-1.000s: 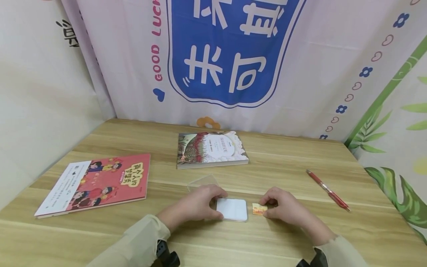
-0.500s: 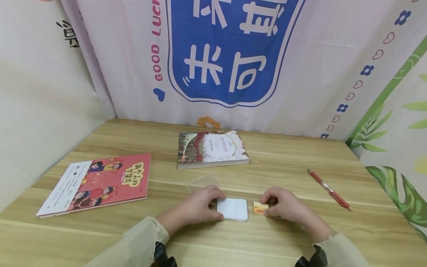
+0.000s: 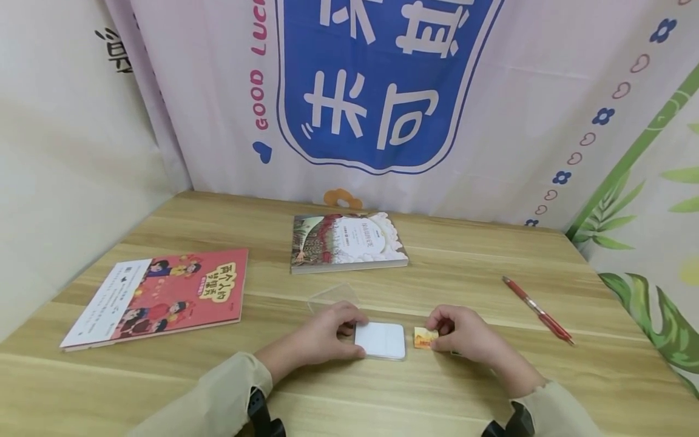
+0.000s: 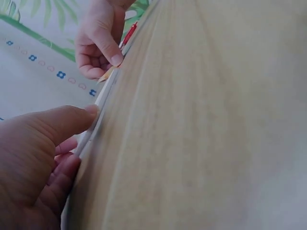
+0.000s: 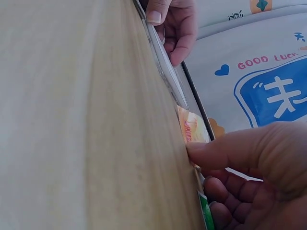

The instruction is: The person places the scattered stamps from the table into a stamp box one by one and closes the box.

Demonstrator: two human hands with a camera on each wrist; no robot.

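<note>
- The left hand (image 3: 330,332) holds the left end of a flat white square (image 3: 380,340) with round corners, with the thumb on one side and fingers on the other
- The flat white square lies on the wooden counter (image 3: 437,400), between the two hands
- The right hand (image 3: 464,335) pinches a small yellow and orange card (image 3: 423,337) between its thumb and a finger
- The small yellow and orange card is just to the right of the flat white square, with a little gap between them
- A bit of something green (image 5: 206,211) peeks out under the right hand, but most of it is hidden
- A clear plastic piece (image 3: 332,294) lies just behind the left hand
- A red picture book (image 3: 180,297) is over on the left
- A thick paperback (image 3: 349,243) lies farther back, near the printed cloth (image 3: 508,121)
- A red pen (image 3: 537,311) lies on the right, apart from the right hand
</note>
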